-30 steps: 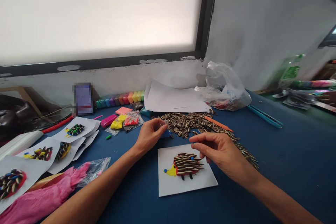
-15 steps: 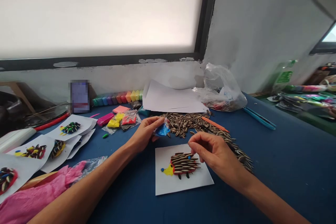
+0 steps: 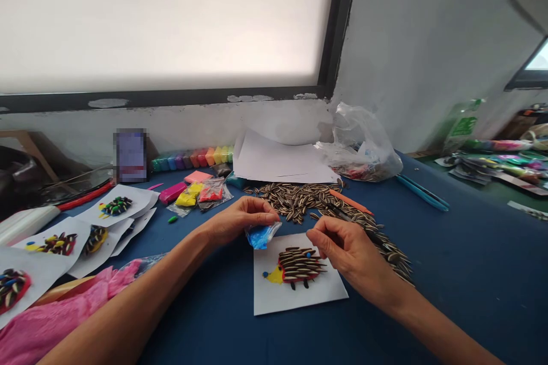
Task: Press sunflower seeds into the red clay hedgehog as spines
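The seed hedgehog (image 3: 301, 267), with a yellow snout, lies on a white card (image 3: 295, 303) at the lower centre of the frame. At the card's upper left, the left hand (image 3: 245, 215) pinches a blue clay packet (image 3: 259, 237). Over its upper right, the right hand (image 3: 345, 244) has thumb and fingertips drawn together; whether they grip anything, I cannot tell. Seeds (image 3: 295, 199) are heaped on the bench (image 3: 222, 313) mid-frame, with paper sheets (image 3: 282, 162) behind.

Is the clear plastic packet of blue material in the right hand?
No, the left hand pinches the packet, apart from the right hand.
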A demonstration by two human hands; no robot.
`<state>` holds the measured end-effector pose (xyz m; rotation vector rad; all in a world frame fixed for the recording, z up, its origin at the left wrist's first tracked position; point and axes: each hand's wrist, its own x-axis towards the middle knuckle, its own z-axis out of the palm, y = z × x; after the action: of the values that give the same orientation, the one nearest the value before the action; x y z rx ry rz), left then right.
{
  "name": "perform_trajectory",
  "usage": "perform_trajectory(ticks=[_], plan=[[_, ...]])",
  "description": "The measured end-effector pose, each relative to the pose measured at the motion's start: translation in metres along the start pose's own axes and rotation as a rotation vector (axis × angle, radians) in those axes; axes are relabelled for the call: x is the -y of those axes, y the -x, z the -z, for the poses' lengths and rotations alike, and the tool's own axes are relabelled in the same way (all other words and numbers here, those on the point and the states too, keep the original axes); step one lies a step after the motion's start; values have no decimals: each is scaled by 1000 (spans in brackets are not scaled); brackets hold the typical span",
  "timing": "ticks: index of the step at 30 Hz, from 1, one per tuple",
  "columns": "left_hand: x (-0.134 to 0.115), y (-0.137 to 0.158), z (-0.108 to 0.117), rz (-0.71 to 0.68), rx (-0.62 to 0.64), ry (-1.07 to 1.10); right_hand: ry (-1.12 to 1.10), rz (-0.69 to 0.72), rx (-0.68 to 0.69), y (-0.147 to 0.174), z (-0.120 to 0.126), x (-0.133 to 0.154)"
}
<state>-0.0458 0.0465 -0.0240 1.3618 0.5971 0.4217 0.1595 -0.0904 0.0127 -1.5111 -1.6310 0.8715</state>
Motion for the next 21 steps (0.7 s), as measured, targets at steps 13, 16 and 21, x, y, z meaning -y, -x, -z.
perform_trajectory(ticks=[13, 16, 21], plan=[[-2, 0, 3, 37, 134, -157, 133, 39, 8, -2, -3, -8], [-7, 1, 0, 41, 169, -219, 173, 81, -22, -1, -5, -9], [-17, 3, -4, 67, 241, -396, 227, 131, -37, -3, -9, -11]])
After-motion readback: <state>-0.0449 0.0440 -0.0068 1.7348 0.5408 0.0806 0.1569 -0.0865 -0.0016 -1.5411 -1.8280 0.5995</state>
